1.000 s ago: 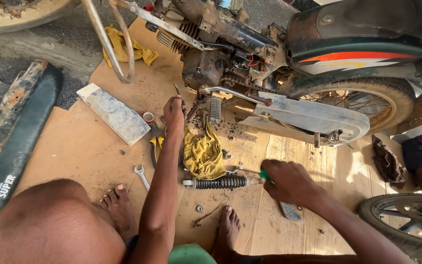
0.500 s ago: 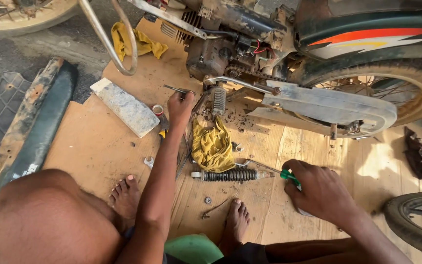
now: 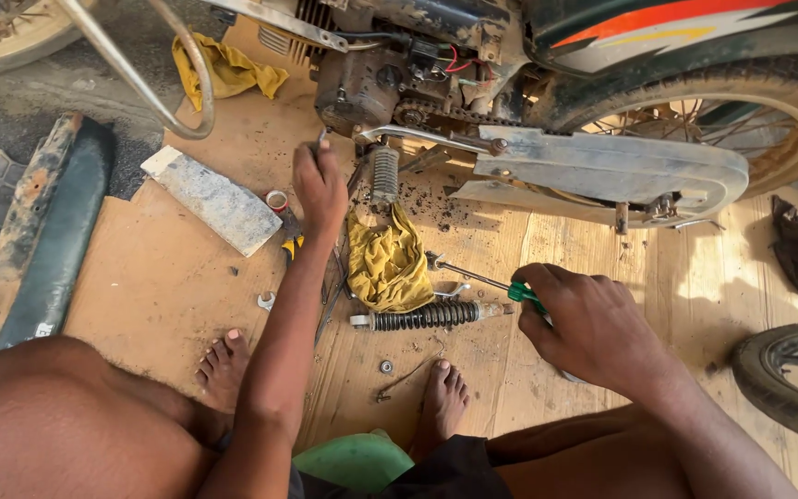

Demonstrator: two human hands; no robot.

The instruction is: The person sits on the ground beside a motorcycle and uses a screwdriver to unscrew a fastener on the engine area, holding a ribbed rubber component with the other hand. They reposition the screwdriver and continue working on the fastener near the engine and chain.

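Hands work low beside a motorbike. Left hand [image 3: 319, 185] is closed around a thin metal tool [image 3: 318, 144] that pokes up from its fingers, near the engine [image 3: 362, 83]. Right hand [image 3: 588, 323] is closed tight on a green-handled screwdriver [image 3: 477, 277], whose tip points away toward a yellow rag [image 3: 388, 263]. Just below that rag lies a black spring shock [image 3: 427, 316].

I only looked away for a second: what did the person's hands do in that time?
The left hand reached up from the floor toward the engine, gripping a thin metal tool. The right hand kept hold of the green-handled screwdriver, low over the boards. The yellow rag and loose shock absorber stayed where they lay.
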